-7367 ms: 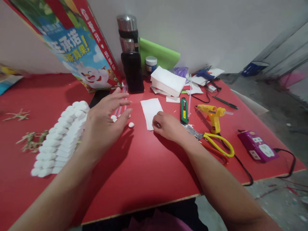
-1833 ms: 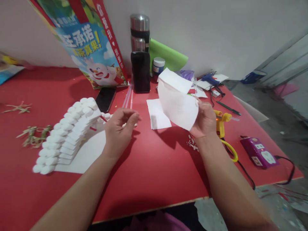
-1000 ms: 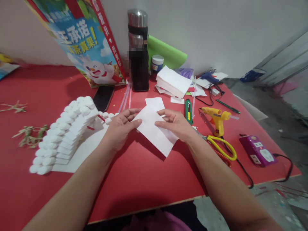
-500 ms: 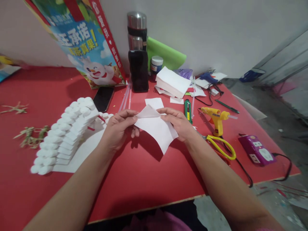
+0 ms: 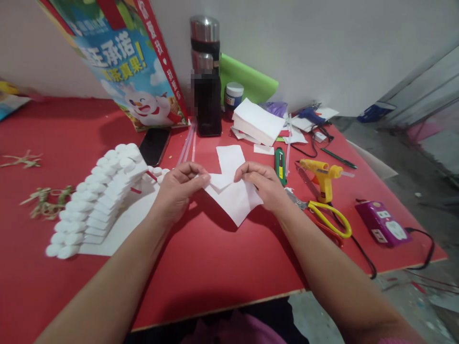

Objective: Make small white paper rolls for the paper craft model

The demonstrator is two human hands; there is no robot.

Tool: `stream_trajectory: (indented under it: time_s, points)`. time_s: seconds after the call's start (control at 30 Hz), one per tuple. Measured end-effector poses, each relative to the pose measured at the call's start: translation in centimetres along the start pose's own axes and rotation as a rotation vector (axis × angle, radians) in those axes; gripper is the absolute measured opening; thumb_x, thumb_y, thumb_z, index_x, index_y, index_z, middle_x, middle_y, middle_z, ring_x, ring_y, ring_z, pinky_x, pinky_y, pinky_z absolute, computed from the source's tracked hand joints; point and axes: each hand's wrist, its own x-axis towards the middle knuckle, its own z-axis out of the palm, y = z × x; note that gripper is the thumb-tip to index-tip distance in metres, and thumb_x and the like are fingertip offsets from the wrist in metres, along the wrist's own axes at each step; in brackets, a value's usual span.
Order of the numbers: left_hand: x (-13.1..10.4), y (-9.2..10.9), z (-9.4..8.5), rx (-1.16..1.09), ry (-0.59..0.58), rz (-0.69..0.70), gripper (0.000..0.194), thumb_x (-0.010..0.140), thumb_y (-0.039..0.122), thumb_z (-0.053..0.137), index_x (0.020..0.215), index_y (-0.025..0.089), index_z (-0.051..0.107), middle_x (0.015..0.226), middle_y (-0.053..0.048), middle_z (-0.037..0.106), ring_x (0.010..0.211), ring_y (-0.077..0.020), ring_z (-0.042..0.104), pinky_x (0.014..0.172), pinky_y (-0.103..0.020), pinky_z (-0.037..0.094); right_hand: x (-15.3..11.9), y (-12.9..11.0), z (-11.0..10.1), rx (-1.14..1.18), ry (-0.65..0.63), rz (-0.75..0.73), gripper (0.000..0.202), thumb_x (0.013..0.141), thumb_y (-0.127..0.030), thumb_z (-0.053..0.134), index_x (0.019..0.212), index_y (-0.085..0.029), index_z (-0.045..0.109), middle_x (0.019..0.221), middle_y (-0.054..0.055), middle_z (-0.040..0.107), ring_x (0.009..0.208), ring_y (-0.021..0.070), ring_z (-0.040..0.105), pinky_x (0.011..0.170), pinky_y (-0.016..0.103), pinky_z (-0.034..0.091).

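Between my hands is a white sheet of paper (image 5: pixel 234 203), its far edge folded over toward me and one corner pointing down at the red table. My left hand (image 5: pixel 181 191) pinches the left end of the fold between thumb and fingers. At the other side my right hand (image 5: pixel 260 184) grips the paper near the fold, fingertips on its upper edge. Just beyond lies another white piece of paper (image 5: pixel 230 160) on the table. Left of my left hand stands a curved white model (image 5: pixel 102 200) built of round white discs and stacked folded strips on a white sheet.
To the right lie a green cutter knife (image 5: pixel 280 166), yellow-handled scissors (image 5: pixel 330 220), a yellow glue gun (image 5: pixel 321 177) and a purple box (image 5: pixel 382 222) with a cord. Behind are a paper stack (image 5: pixel 258 122), a black phone (image 5: pixel 209 105), a flask (image 5: pixel 204 31) and a printed bag (image 5: pixel 139 71).
The paper's far flap has been turned down toward me and lies flatter. My right fingertips have shifted slightly down along the fold, uncovering more of the paper piece behind.
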Motion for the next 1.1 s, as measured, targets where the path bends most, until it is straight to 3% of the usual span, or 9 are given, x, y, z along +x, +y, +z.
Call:
stream_trajectory:
  time_s: [0.17,0.27,0.37,0.43,0.5,0.67,0.9,1.0,1.1]
  points:
    - [0.2,-1.3,-0.5,0.075,-0.092,-0.036,0.039,0.069,0.022,0.095,0.095,0.022,0.066,0.078,0.004,0.067,0.064,-0.0106,0.062,0.061,-0.022,0.051,-0.4,-1.0,0.1,-0.240,-0.078,-0.139,0.014,0.083,-0.025,0.057,0.079,-0.022,0.070,0.078,0.001,0.066,0.069,0.0158,0.051,0.066,0.031,0.038]
    - [0.1,-1.4,-0.6,0.131,-0.089,-0.014,0.043,0.071,0.025,0.095,0.105,0.022,0.070,0.083,0.003,0.067,0.068,-0.0109,0.062,0.064,-0.022,0.049,-0.4,-1.2,0.1,-0.160,-0.097,-0.053,0.014,0.086,-0.031,0.065,0.097,-0.023,0.067,0.073,-0.002,0.063,0.062,0.0142,0.047,0.062,0.029,0.035]
    - [-0.1,-1.0,-0.4,0.227,-0.091,-0.013,0.043,0.074,0.029,0.093,0.112,0.022,0.074,0.084,0.002,0.067,0.065,-0.0103,0.057,0.060,-0.022,0.045,-0.3,-0.8,0.2,-0.092,-0.106,0.119,0.042,0.080,-0.041,0.081,0.113,-0.024,0.063,0.066,-0.007,0.058,0.058,0.0131,0.045,0.058,0.027,0.032]
    - [-0.3,-0.8,-0.2,0.297,-0.085,-0.011,0.040,0.076,0.031,0.091,0.112,0.022,0.076,0.081,0.002,0.066,0.059,-0.0091,0.051,0.055,-0.022,0.039,-0.2,-0.5,0.4,-0.140,-0.102,0.201,0.048,0.073,-0.044,0.088,0.109,-0.023,0.066,0.066,-0.005,0.061,0.059,0.0134,0.049,0.058,0.027,0.033]
    - [-0.4,-0.6,-0.1,0.344,-0.082,0.003,0.035,0.077,0.032,0.090,0.108,0.021,0.078,0.080,0.002,0.066,0.056,-0.0083,0.047,0.053,-0.023,0.036,-0.1,-0.3,0.6,-0.200,-0.087,0.211,0.041,0.072,-0.047,0.089,0.097,-0.021,0.070,0.070,-0.002,0.065,0.062,0.0140,0.053,0.058,0.027,0.035]
    - [-0.4,-0.4,0.1,0.362,-0.072,0.037,0.022,0.078,0.033,0.089,0.092,0.019,0.079,0.081,0.000,0.069,0.064,-0.0114,0.058,0.058,-0.024,0.044,-0.1,-0.4,0.6,-0.264,-0.043,0.113,0.032,0.077,-0.048,0.085,0.078,-0.019,0.072,0.069,-0.001,0.063,0.062,0.0122,0.050,0.056,0.027,0.033]
    - [-0.1,-0.7,-0.3,0.240,-0.129,-0.014,0.021,0.083,0.034,0.085,0.091,0.019,0.073,0.061,0.001,0.069,0.048,-0.0139,0.062,0.048,-0.024,0.049,-0.2,-0.4,0.5,-0.104,-0.155,0.197,0.022,0.080,-0.035,0.082,0.094,-0.023,0.069,0.072,-0.002,0.070,0.062,0.0142,0.059,0.056,0.027,0.042]
    - [0.0,-0.8,-0.5,0.166,-0.136,-0.009,0.021,0.084,0.032,0.085,0.097,0.020,0.075,0.065,-0.001,0.073,0.048,-0.0155,0.066,0.048,-0.025,0.053,-0.1,-0.2,0.4,0.033,-0.127,0.160,0.030,0.079,-0.034,0.084,0.106,-0.023,0.076,0.069,-0.003,0.070,0.061,0.0136,0.060,0.058,0.026,0.043]
    - [0.0,-0.8,-0.7,0.111,-0.169,0.018,0.017,0.086,0.029,0.083,0.100,0.020,0.079,0.069,-0.002,0.076,0.053,-0.0166,0.070,0.055,-0.027,0.058,0.0,-0.1,0.2,0.174,-0.081,0.134,0.029,0.072,-0.033,0.088,0.099,-0.022,0.082,0.076,-0.001,0.074,0.066,0.0132,0.063,0.060,0.026,0.045]
